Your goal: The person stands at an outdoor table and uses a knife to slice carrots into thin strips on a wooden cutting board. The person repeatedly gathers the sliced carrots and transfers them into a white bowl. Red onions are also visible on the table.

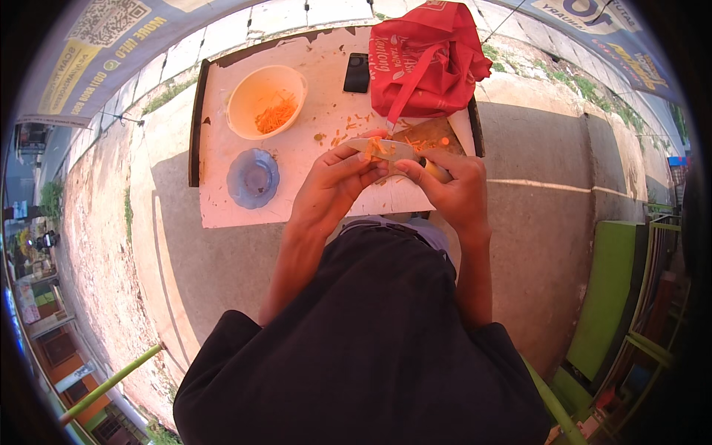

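Note:
In my right hand (453,181) is a kitchen knife (397,151), gripped by its light-coloured handle, with the blade pointing left. Orange carrot strips (377,147) cling to the flat of the blade. Around the blade's front part curl the fingers of my left hand (347,167), its thumb touching the strips; the blade partly hides what lies between those fingers. Below and behind the knife is a brown cutting board (453,130), bearing more cut carrot (420,144) and a small round carrot piece (444,141). A cream plastic bowl (242,103) at the left contains shredded carrot (276,115).
A blue scalloped dish (253,178) sits nearer me than the bowl. Toward the back are a dark smartphone (356,73) and a red fabric bag (428,67), which overlaps the board. Carrot scraps (347,128) litter the worn white table (222,214). A green bench (609,295) stands at right.

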Tool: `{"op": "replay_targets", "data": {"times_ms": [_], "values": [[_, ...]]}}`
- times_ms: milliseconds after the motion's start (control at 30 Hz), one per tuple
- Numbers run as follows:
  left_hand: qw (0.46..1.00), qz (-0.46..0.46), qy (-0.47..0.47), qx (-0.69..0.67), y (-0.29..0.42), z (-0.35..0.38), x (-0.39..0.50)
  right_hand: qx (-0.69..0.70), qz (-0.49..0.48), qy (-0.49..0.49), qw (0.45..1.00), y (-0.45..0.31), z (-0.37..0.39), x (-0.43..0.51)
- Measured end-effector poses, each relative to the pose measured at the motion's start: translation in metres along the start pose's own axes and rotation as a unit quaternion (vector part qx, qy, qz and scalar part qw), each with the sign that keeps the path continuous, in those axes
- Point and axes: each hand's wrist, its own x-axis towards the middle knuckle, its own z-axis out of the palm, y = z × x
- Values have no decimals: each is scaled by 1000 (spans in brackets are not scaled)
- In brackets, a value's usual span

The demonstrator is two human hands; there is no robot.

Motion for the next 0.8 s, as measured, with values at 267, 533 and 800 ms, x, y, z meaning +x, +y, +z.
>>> {"op": "replay_targets", "data": {"times_ms": [267, 533, 800], "values": [[996, -58, -59, -46, 1, -6, -9, -28, 41, 82, 995, 21, -2, 5], [999, 0, 25, -21, -8, 0, -2, 79, 54, -22, 995, 4, -2, -4], [999, 16, 31, 22, -10, -2, 4, 71, 10, -40, 997, -8, 3, -6]]}}
